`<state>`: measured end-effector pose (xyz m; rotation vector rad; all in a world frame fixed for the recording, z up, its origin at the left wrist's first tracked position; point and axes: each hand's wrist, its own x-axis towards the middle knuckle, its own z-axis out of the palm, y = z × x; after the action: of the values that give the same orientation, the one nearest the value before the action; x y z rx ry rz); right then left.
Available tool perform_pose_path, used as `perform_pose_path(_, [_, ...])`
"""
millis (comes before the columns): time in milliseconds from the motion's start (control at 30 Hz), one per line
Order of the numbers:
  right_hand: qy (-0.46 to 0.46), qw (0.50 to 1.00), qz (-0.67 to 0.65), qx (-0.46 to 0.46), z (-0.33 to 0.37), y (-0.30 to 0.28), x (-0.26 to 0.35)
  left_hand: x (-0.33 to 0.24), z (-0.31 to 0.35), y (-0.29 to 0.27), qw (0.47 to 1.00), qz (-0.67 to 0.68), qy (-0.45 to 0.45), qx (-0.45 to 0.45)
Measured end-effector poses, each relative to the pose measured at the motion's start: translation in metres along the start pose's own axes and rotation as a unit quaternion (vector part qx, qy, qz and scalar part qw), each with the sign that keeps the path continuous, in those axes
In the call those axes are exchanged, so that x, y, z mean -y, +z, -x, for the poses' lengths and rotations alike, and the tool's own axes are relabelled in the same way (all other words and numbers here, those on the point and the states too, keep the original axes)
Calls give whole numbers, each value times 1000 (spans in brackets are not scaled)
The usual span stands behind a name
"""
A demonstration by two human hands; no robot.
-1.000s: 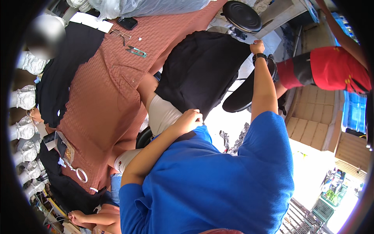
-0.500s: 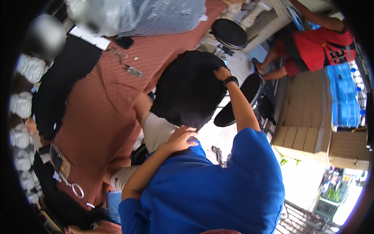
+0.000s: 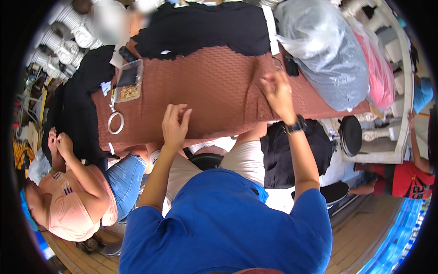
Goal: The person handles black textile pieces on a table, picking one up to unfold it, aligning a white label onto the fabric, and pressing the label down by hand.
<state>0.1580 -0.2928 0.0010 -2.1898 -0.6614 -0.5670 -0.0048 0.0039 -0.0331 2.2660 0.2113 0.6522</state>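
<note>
Evidently both hands are empty, as far as can be seen; the left hand (image 3: pixel 174 125) is raised over the near edge of the table (image 3: pixel 200 86), its fingers loosely spread and the thumb standing apart; the right hand (image 3: pixel 277 93), above the table farther to the right, has its fingers slightly curled with gaps between them; whether anything lies beneath those fingers cannot be told. A dark watch (image 3: pixel 294 125) circles the right wrist, by the table's near edge; just below that edge, to the right of the person's knees, hangs a bunched black cloth (image 3: pixel 292 157), next to the right forearm.

Just beyond the right hand, on the table, are a thin frame (image 3: pixel 276 63), too small to make out well, and a dark phone-like object (image 3: pixel 290 65); along the table's far edge stretches black fabric (image 3: pixel 205 29), with a white strip (image 3: pixel 271 29) at its right end; a big greyish plastic bag (image 3: pixel 324 55) fills the table's far right part, a pinkish bag (image 3: pixel 372 64) beside it.

On the table's left part, a clear box (image 3: pixel 137 68) contains gold-coloured bits (image 3: pixel 129 93); a white ring (image 3: pixel 115 123) lies nearer the table's near edge; at the table's left end a seated co-worker in a peach top (image 3: pixel 77 205) has both hands raised close together; well to the right of the table is another person in red (image 3: pixel 413 178); a round black seat (image 3: pixel 350 135) stands just off the table's right end.
</note>
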Motion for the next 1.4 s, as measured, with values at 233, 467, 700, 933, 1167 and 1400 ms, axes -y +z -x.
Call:
perform_pose_path(233, [-174,984,-3,34,-125,174,50,50,-2,-12,999,28,-27,-35])
perform_pose_path(467, [-185,969,162,10,-179,251,65,50,0,-14,996,51,-42,-59])
perform_pose_path(700, [-35,989,-140,-18,-227,212,81,52,-1,-11,997,49,-37,-44])
perform_pose_path(933, [-205,954,-217,14,-177,101,225,29,-61,-2,792,572,-166,131])
perform_pose_path(1167, [-225,883,-290,292,-54,44,255,-9,-147,-63,542,794,-164,220])
perform_pose_path(1400, [-59,897,-433,73,-58,34,157,-86,-86,-143,617,744,-143,211])
